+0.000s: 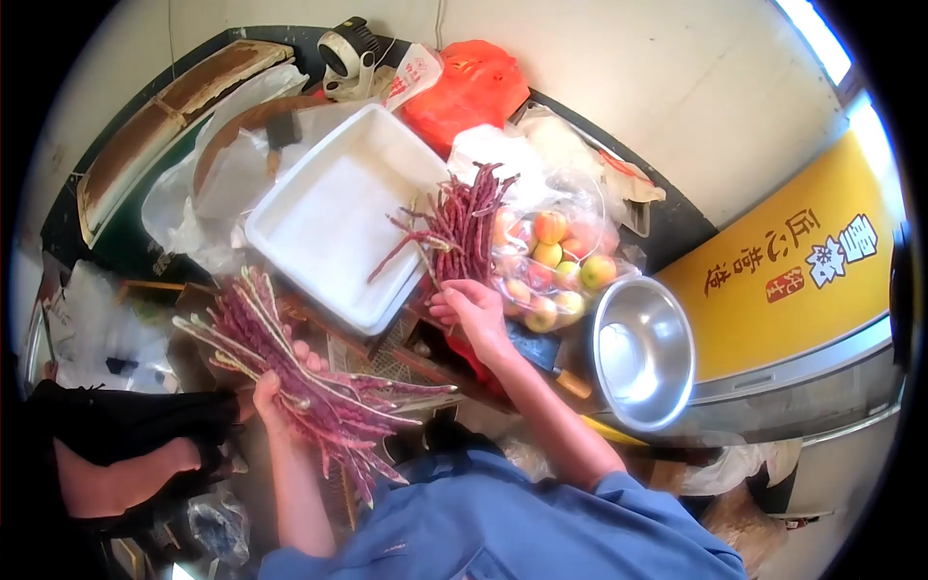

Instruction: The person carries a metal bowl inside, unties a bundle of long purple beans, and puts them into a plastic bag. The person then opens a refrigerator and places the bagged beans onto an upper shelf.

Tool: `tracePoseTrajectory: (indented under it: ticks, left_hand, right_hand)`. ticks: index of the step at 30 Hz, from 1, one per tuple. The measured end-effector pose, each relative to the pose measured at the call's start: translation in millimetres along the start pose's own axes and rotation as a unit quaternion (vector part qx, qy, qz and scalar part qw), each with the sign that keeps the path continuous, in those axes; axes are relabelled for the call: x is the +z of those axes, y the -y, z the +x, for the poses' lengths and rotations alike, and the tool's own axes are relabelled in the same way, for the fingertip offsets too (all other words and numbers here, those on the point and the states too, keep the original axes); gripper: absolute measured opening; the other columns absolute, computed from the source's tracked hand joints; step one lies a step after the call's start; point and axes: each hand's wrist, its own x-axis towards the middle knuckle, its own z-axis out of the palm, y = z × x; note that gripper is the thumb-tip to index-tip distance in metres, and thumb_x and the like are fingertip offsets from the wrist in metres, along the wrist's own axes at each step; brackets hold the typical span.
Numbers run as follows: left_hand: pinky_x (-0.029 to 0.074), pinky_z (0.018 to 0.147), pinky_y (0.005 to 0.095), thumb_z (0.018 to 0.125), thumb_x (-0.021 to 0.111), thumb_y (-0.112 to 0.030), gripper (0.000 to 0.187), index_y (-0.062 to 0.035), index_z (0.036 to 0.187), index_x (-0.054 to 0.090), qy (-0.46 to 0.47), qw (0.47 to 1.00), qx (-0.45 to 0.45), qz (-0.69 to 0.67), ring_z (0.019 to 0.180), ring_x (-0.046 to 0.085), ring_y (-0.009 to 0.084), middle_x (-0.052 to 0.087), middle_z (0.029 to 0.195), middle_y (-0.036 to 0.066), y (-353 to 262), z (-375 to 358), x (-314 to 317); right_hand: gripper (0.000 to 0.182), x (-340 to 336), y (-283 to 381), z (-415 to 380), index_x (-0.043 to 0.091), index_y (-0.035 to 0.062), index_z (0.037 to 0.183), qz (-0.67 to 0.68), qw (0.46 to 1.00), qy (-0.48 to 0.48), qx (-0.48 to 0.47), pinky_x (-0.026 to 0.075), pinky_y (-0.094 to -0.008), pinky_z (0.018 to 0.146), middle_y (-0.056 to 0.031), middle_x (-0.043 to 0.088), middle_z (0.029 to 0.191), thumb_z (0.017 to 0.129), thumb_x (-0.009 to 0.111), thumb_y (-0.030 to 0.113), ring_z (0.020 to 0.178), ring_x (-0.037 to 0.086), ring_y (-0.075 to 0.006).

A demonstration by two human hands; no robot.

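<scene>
A thick bunch of long purple-red bean pods (261, 333) is held in my left hand (283, 377), with its fingers wrapped round the middle and pods sticking out at both ends. My right hand (471, 311) is at the lower end of a second bunch of purple pods (464, 227), its fingers curled in by the pods; whether it grips one is too small to tell. That second bunch lies over the right edge of a white plastic tub (338, 213). Just right of it sits a clear bag of red and yellow fruit (556, 256).
A steel bowl (643, 353) stands at the right, beside a wooden-handled tool (572, 384). Behind the tub are a red plastic bag (469, 87) and a small fan-like device (348, 53). A yellow panel (793, 261) is far right. Another person's bare limb (126, 478) shows lower left.
</scene>
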Motion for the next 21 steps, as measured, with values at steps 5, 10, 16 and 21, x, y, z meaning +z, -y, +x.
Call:
tracePoseTrajectory:
  ticks: [5, 10, 16, 21]
  left_hand:
    - [0.050, 0.081, 0.0406, 0.072, 0.066, -0.031, 0.069, -0.0112, 0.133, 0.041, -0.012, 1.000, 0.008, 0.017, 0.090, 0.055, 0.0219, 0.054, 0.102, 0.006, 11.3, 4.5, 18.9]
    - [0.049, 0.079, 0.0361, 0.072, 0.067, -0.027, 0.066, -0.0106, 0.131, 0.044, -0.031, 0.999, 0.036, 0.011, 0.088, 0.054, 0.0213, 0.054, 0.100, 0.006, 28.1, 16.4, 31.5]
    - [0.046, 0.085, 0.0343, 0.075, 0.066, -0.025, 0.065, -0.0063, 0.132, 0.042, -0.006, 0.998, 0.062, 0.016, 0.089, 0.054, 0.0223, 0.054, 0.100, 0.009, 50.0, 29.4, 50.5]
    - [0.046, 0.087, 0.0365, 0.077, 0.063, -0.026, 0.067, -0.0033, 0.134, 0.037, -0.024, 0.995, 0.091, 0.044, 0.089, 0.055, 0.0225, 0.054, 0.101, 0.010, 62.1, 31.7, 54.4]
  right_hand:
    - [0.021, -28.4, 23.1, 42.1, 0.060, -0.0014, 0.107, 0.039, 0.996, -0.053, -0.067, 0.053, -0.0275, 0.066, -0.0126, 0.068, 0.091, 0.093, 0.055, 0.013, 0.073, 0.067, -0.0185]
    - [0.018, -63.1, 72.3, 93.5, 0.062, -0.0024, 0.102, 0.001, 0.979, -0.109, -0.170, 0.051, -0.0229, 0.061, -0.0106, 0.068, 0.087, 0.092, 0.055, 0.011, 0.070, 0.066, -0.0143]
    - [0.020, -121.7, 121.9, 184.1, 0.065, -0.0011, 0.101, -0.096, 0.938, -0.190, -0.274, 0.053, -0.0260, 0.062, -0.0090, 0.069, 0.088, 0.088, 0.057, 0.012, 0.074, 0.066, -0.0144]
    - [0.022, -210.8, 129.6, 268.5, 0.067, 0.0018, 0.098, -0.260, 0.841, -0.320, -0.349, 0.052, -0.0296, 0.068, -0.0100, 0.069, 0.084, 0.083, 0.060, 0.016, 0.077, 0.066, -0.0173]
